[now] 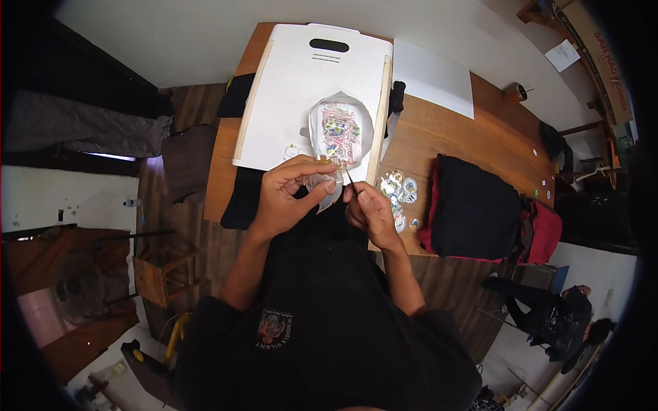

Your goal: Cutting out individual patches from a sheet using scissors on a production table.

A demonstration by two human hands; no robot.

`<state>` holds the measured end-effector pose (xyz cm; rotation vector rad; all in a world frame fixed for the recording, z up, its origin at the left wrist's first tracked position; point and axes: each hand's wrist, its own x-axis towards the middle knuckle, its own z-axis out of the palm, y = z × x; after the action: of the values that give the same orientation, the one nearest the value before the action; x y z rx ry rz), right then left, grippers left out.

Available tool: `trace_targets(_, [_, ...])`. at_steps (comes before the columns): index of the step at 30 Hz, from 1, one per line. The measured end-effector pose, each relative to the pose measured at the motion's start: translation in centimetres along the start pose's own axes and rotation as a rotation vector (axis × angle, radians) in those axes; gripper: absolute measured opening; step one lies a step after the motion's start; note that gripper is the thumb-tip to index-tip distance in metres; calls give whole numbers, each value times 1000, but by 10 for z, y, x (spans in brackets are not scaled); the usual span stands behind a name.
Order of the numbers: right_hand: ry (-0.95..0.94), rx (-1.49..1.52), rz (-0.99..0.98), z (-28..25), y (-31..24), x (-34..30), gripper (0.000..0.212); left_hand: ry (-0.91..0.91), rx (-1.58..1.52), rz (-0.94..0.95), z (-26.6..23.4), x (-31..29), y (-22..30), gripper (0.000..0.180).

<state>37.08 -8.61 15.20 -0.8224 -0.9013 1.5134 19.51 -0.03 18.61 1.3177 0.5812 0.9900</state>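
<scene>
My left hand (pixel 291 195) pinches a small whitish, partly see-through sticker piece (pixel 321 182) between thumb and fingers. The piece has a curved tail hanging below the thumb. Close on its right, my right hand (pixel 373 214) is closed on a thin dark pointed tool (pixel 350 179), its tip up by the left fingertips. Whether that tool is scissors or a blade I cannot tell. Just beyond both hands a white bag with an open top (pixel 367 130) holds printed sticker scraps (pixel 339 127) with reddish and green marks. It rests on a white board (pixel 277 103) with a slot handle.
Loose cut stickers (pixel 397 195) lie in a pile on the brown wooden table (pixel 439 130), right of my right hand. Further right are folded black and red clothes (pixel 473 209). A white sheet (pixel 432 79) covers the far part. Another person (pixel 558 318) is at the lower right.
</scene>
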Motion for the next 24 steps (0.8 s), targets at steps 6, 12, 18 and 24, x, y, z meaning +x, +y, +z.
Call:
trace_targets(6, [36, 62, -40, 4, 4, 2, 37, 59, -8, 30, 3, 0, -1, 30])
trace_targets(12, [67, 120, -150, 19, 6, 10, 36, 99, 20, 58, 7, -4, -3, 31])
trace_targets(18, [66, 75, -132, 27, 1, 13, 38, 113, 30, 74, 8, -6, -3, 31])
trace_targets(24, [63, 46, -130, 26, 3, 12, 39, 105, 156, 97, 8, -5, 0, 31])
